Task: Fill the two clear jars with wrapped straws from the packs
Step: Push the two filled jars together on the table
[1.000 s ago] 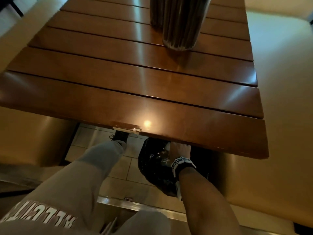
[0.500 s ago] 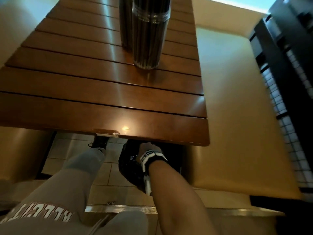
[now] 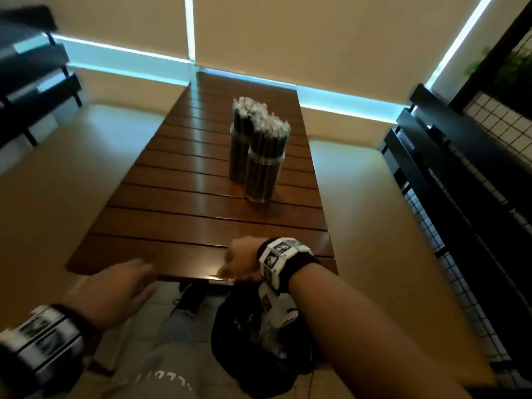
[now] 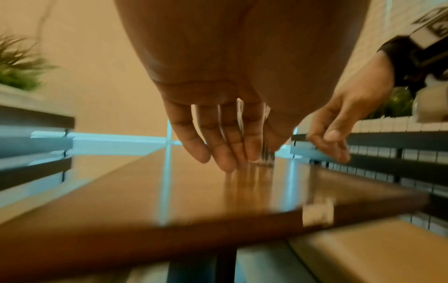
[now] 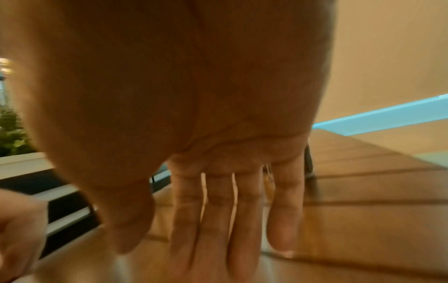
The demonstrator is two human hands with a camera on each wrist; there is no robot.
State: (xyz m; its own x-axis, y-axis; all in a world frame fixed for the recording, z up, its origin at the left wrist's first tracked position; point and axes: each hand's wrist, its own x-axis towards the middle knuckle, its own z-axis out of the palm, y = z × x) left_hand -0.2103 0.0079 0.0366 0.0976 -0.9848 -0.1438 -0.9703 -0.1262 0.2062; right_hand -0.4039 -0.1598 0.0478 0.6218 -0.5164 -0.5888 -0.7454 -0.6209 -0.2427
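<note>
Two clear jars stand side by side on the slatted wooden table (image 3: 178, 214), the near jar (image 3: 263, 174) and the far jar (image 3: 239, 151). Both are packed with dark straws in wrappers (image 3: 270, 122) whose white tips stick out on top. My right hand (image 3: 240, 256) hovers at the table's near edge, its fingers (image 5: 218, 239) straight and empty. My left hand (image 3: 121, 283) is blurred beside that edge, with fingers (image 4: 218, 157) straight and nothing in them. No straw pack shows on the table.
A black bag (image 3: 253, 341) with crumpled clear plastic in it sits below my right forearm, under the table edge. Tan benches (image 3: 359, 197) flank the table. Black slatted backrests (image 3: 449, 174) and a wire grid stand at the right. My grey-trousered leg (image 3: 178, 323) reaches under the table.
My right hand rose from the black bag under the table to the table's near edge. My left hand came into view. The head view lifted, showing both jars whole.
</note>
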